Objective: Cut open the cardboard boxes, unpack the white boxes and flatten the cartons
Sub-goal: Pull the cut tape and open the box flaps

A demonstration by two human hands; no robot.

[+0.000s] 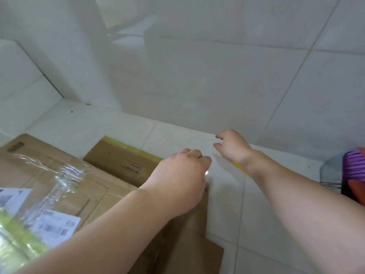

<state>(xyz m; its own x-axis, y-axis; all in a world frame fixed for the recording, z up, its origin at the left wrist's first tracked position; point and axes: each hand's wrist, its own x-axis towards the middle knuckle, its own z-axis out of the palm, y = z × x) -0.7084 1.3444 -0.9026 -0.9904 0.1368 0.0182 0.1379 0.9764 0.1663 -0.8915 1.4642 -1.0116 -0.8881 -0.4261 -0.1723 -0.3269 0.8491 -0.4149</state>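
Note:
Flattened brown cartons [65,186] lie on the white tiled floor at the lower left; the top one carries clear tape and white shipping labels. A further carton flap with yellowish tape [120,157] sticks out behind it. My left hand [181,175] rests on the edge of a brown carton panel [187,234], fingers curled over its corner. My right hand [231,147] is farther right, near the foot of the wall, with its fingers loosely curled. The yellow end of a cutter [239,166] shows under its wrist; most of the cutter is hidden. No white boxes are in view.
A white tiled wall [217,66] rises just behind my hands, meeting the floor along a line. At the right edge stands a purple ribbed object [354,167] over something dark and red. The floor between my arms is bare tile [233,204].

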